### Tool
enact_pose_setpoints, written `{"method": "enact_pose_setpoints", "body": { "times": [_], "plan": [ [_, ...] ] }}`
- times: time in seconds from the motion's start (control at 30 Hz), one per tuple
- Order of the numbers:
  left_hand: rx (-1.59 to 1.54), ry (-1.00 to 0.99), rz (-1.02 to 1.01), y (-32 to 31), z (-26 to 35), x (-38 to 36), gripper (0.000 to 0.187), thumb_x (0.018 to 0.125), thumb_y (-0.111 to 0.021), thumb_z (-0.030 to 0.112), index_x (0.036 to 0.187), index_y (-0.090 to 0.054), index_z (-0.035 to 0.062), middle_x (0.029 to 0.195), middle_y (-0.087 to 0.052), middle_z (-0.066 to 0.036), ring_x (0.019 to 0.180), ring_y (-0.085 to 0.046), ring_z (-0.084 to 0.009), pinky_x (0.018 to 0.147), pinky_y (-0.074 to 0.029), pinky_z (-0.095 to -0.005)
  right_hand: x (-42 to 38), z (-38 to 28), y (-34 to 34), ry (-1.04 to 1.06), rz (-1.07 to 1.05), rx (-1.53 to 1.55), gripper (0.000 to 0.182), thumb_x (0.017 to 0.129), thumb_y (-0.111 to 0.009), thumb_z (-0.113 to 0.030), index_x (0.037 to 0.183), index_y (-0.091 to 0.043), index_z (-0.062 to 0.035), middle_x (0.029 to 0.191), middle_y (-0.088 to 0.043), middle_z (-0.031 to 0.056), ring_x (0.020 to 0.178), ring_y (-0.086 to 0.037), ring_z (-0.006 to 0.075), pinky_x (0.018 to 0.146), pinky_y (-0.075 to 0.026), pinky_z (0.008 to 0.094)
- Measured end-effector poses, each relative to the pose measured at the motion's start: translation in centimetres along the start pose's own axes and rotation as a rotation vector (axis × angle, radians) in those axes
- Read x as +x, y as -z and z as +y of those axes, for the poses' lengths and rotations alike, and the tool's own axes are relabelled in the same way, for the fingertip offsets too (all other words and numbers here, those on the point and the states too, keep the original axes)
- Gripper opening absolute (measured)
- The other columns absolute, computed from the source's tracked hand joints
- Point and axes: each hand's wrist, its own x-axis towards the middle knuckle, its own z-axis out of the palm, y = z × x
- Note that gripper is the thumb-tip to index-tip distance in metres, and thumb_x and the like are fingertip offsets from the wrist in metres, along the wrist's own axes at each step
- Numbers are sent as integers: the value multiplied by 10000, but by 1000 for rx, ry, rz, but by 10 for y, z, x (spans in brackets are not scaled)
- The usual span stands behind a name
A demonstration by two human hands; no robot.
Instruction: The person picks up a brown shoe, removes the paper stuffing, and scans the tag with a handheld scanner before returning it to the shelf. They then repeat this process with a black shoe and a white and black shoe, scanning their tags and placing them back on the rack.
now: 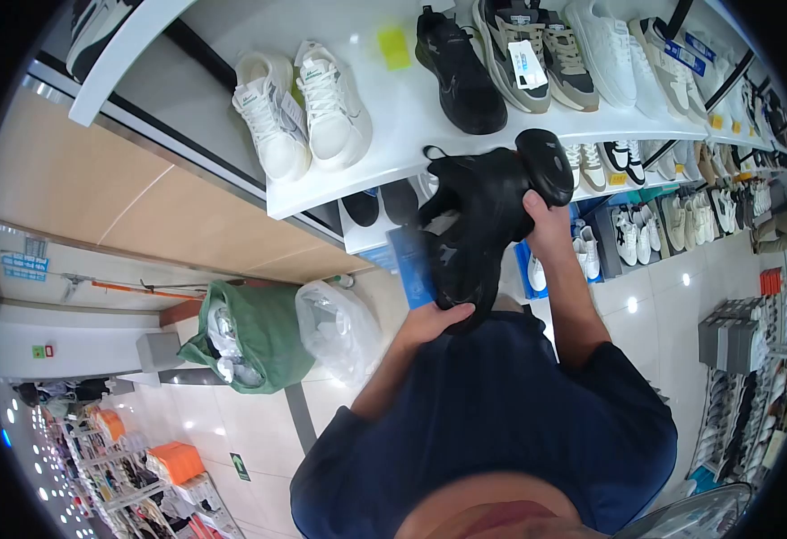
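Note:
My left hand (438,325) is closed on the lower end of a black sneaker (479,216), its thumb lying over the shoe. This sneaker is raised in front of my chest, just below the shelf edge. My right hand (546,225) grips a second black piece, which looks like the rounded end of another black sneaker (546,168), pressed against the first. Its fingers are partly hidden behind the shoes. Beside my left hand is a flat blue object (411,268), partly covered by the sneaker. A single black sneaker (461,76) stands on the shelf above.
On the white shelf (384,148) stand white sneakers (335,103), grey-beige sneakers (523,54) with a tag and a yellow note (393,48). Lower shelves hold more shoes. A green bag (272,337) and a clear plastic bag (335,328) sit on the floor to the left.

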Motion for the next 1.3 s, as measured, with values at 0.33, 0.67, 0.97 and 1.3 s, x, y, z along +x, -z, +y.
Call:
{"method": "enact_pose_setpoints", "body": {
  "times": [0.33, 0.67, 0.97, 1.3],
  "plan": [
    [128, -926, 767, -13, 151, 90, 1046, 745, -877, 257, 1486, -241, -120, 1469, -413, -233, 1326, -443, -285, 1148, -287, -337, 9, -23, 58, -177, -74, -190, 301, 907, -657, -67, 1197, -629, 11, 1089, -696, 110, 774, -632, 110, 622, -510, 244],
    [598, -921, 1235, 15, 224, 194, 1068, 695, -863, 285, 1502, -252, -59, 1422, -453, -315, 1328, -450, -440, 1114, -355, -439, 16, -29, 127, -303, -162, -282, 466, 943, -606, -101, 1395, -513, -39, 1107, -672, 120, 856, -627, 129, 671, -511, 259],
    [756, -718, 1398, -2, 229, 202, 1070, 694, -847, 280, 1515, -224, -10, 1308, -508, -311, 1209, -495, -482, 1042, -399, -507, 36, -25, 153, -307, -213, -226, 454, 935, -622, -91, 1373, -516, -33, 1081, -672, 110, 825, -620, 112, 664, -510, 252],
    [840, -753, 1434, -5, 207, 202, 1043, 686, -826, 270, 1515, -244, 22, 1300, -508, -296, 1205, -491, -476, 1035, -386, -537, 46, -22, 153, -338, -264, -250, 456, 930, -628, -90, 1367, -516, -28, 1067, -669, 108, 822, -616, 107, 664, -505, 248]
  ]
}}
